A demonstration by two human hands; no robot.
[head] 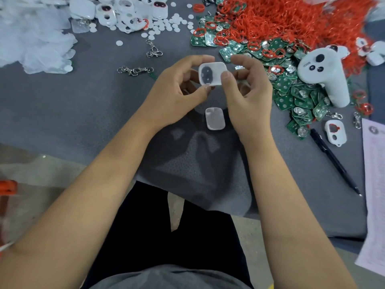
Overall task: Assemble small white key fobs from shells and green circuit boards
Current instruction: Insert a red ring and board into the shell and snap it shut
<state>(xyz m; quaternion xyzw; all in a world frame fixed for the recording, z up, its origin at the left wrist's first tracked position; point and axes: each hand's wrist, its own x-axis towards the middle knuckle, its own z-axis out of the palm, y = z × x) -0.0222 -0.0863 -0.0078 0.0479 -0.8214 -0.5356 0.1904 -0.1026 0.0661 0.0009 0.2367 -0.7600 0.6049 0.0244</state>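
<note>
A white fob shell (211,73) with a dark oval opening is held above the grey cloth, between both hands. My left hand (177,92) pinches its left edge with thumb and fingers. My right hand (248,90) presses its thumb on the shell's right lower corner, fingers curled behind it. A second white shell half (215,118) lies flat on the cloth just below the hands. Green circuit boards (291,97) are heaped to the right. More white shells (129,11) are piled at the top left.
A large heap of red rubber rings (291,19) fills the top right. A white controller (325,76) lies on the boards. White discs (166,24), metal clasps (135,70), a black pen (335,161), a loose shell (335,132), paper (375,184) and plastic bags (31,42) surround the work area.
</note>
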